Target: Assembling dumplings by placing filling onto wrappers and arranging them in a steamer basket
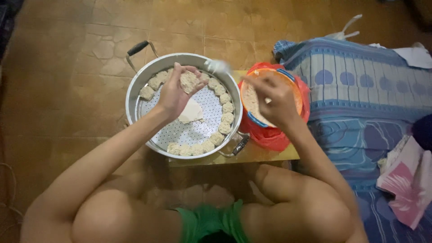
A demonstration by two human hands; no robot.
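- Two hands in view, both over a low yellow tabletop (274, 155) set on a tiled floor (67, 67).
- Round metal steamer tray (135, 96) under the left hand, perforated base showing, one black handle (137, 48) up-left of that hand, another handle (240, 145) down-right of it.
- Ring of filled dumplings (223, 118) lines the tray rim, running round the left hand on its far, right and near sides; a gap stays on the tray's left side.
- Left hand (173, 94) cupped, palm up, fingers half curled around one dumpling (189, 81) full of pale filling; hand hovers above the tray, not touching the rim.
- Flat white wrapper (191, 112) lies on the tray base just below the left hand.
- Spoon (218, 66) between the two hands, blurred, bowl end near the held dumpling; its handle runs to the right hand.
- Right hand (274, 96) closed in a pinch on the spoon handle, positioned above the bowl.
- Orange bowl (294, 87) with blue rim marks under the right hand, pale filling (252, 101) inside, sitting in a red plastic bag (272, 137) just right of the tray.
- Blue patterned mattress (360, 90) right of the right hand, with pink and white cloth (405, 184) on it lower right.
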